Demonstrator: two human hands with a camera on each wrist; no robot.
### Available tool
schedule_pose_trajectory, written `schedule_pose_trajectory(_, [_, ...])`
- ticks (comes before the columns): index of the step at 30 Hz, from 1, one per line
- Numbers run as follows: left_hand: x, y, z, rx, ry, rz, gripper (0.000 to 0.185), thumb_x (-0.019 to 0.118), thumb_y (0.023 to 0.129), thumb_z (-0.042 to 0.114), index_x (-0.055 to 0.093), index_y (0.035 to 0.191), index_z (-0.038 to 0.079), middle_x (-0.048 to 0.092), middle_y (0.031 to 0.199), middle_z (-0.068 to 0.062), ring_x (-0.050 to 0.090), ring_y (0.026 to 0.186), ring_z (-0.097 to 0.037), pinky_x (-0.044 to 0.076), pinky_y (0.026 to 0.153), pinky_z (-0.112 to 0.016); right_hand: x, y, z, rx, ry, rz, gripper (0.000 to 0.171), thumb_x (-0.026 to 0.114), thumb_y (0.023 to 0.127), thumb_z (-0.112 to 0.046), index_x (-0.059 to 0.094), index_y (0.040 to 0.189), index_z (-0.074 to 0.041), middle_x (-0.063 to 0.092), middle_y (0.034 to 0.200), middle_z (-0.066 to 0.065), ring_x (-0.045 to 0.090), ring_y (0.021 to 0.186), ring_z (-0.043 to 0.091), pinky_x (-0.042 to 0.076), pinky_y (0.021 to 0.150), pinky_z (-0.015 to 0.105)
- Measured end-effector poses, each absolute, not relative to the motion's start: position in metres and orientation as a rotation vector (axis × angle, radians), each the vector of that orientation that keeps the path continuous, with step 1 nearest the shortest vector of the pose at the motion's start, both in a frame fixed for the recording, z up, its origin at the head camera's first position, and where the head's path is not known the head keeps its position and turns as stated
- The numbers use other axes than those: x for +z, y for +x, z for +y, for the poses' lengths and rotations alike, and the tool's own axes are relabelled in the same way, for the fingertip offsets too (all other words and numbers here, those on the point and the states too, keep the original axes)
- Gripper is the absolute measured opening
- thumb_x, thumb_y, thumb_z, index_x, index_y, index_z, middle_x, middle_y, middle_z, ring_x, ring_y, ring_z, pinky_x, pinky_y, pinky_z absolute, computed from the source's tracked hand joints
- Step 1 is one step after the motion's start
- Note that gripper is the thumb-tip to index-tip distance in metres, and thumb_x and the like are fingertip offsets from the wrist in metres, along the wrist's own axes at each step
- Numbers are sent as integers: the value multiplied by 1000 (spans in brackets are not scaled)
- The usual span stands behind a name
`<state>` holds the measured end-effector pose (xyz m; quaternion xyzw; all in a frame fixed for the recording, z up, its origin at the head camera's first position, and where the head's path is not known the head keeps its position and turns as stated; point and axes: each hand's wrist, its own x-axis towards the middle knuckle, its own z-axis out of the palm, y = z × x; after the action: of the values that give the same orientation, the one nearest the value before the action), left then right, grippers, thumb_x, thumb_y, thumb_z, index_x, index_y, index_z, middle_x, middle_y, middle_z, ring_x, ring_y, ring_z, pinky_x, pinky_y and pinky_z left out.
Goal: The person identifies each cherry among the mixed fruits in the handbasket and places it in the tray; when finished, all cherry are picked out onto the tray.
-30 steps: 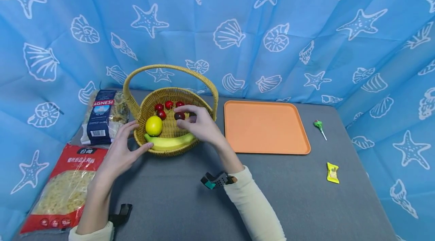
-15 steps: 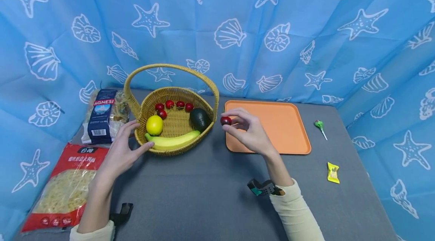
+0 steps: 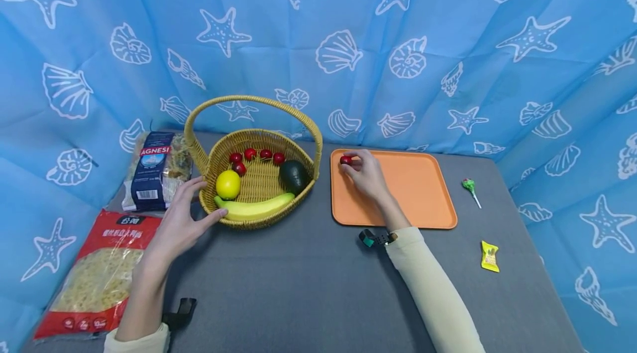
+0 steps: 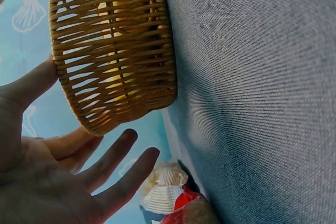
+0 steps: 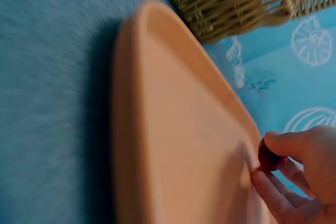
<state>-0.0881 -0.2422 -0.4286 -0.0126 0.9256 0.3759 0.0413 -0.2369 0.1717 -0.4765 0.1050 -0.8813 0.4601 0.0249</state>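
Observation:
Between the thumb and fingertips of my right hand (image 3: 367, 174) a dark red cherry (image 3: 345, 160) is pinched, over the back left corner of the orange tray (image 3: 398, 187). In the right wrist view the cherry (image 5: 270, 156) shows close to the tray's rim. With fingers spread and fairly straight, my left hand (image 3: 181, 226) rests its thumb and fingertips on the left side of the wicker basket (image 3: 259, 224). Inside the basket lie several cherries (image 3: 250, 154), a yellow lemon-like fruit (image 3: 228, 184), a banana (image 3: 256, 209) and a dark green avocado (image 3: 293, 177).
Left of the basket lie an Agnesi pasta bag (image 3: 155, 167) and, nearer, a red pasta bag (image 3: 99, 270). A green lollipop (image 3: 469, 185) and a yellow wrapped candy (image 3: 490, 256) lie right of the tray. A blue shell-print curtain (image 3: 298, 37) hangs behind the grey table.
My right hand has lifted a cherry out of the basket and carried it rightward, then back over the tray's far left corner. My left hand stays at the basket.

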Motion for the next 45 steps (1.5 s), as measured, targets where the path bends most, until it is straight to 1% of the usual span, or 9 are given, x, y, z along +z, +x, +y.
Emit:
schedule_pose_trajectory(7, [-429,-88,-243,1151,-35,2831,93,79,99,48,33,166,1,22,178,-27,25,162,-55,29,125,-80,-483,-256,169,1310,274,-2790,34,72,104,-9,69,135,4,63,136,27,71,122,41,62,107,53])
schedule_pose_trajectory(11, [-428,-88,-243,1155,-34,2823,94,78,99,48,33,166,1,22,178,-27,24,162,-55,28,126,-80,-484,-260,169,1321,265,-2817,35,71,105,-10,68,136,4,63,137,26,70,124,41,62,109,53])
schedule_pose_trajectory(17, [-428,-88,-242,1149,-34,2831,92,78,99,46,34,165,0,22,178,-27,24,162,-55,27,126,-80,-482,-260,171,1386,306,-2793,37,73,104,-9,67,137,5,67,139,26,72,123,42,62,107,54])
schedule_pose_trajectory(25, [-429,-88,-242,1156,-30,2827,93,79,99,47,33,166,0,23,177,-27,23,163,-54,26,127,-79,-473,-245,175,1499,256,-2709,41,74,103,-12,65,140,3,64,143,26,69,129,45,60,111,56])
schedule_pose_trajectory(31, [-429,-88,-243,1156,-32,2826,93,78,100,46,33,166,0,22,178,-27,23,163,-54,27,127,-79,-462,-223,175,1578,348,-2616,40,74,103,-11,65,139,3,66,141,27,69,129,45,61,109,58])
schedule_pose_trajectory(34, [-429,-88,-243,1163,-31,2821,93,78,100,46,33,166,0,21,178,-27,24,162,-54,27,127,-79,-451,-208,170,1642,432,-2547,37,73,103,-9,67,138,2,68,139,28,69,129,48,62,108,53])
schedule_pose_trajectory(37, [-428,-88,-243,1173,-25,2816,92,78,100,46,33,166,0,21,178,-27,25,162,-54,28,126,-79,-436,-189,162,1697,524,-2464,33,73,103,-6,69,134,1,71,135,26,71,123,46,65,105,39])
schedule_pose_trajectory(41, [-428,-89,-243,1179,-21,2813,91,78,100,45,33,166,0,22,178,-27,26,162,-53,29,127,-78,-418,-166,147,1741,634,-2375,30,74,100,-1,71,130,2,74,127,22,74,111,30,64,96,21])
schedule_pose_trajectory(45, [-429,-89,-243,1184,-19,2812,91,78,100,44,34,166,0,22,178,-27,26,162,-53,29,127,-78,-407,-151,127,1801,762,-2321,29,75,98,4,71,126,6,75,118,24,73,103,14,64,90,19])
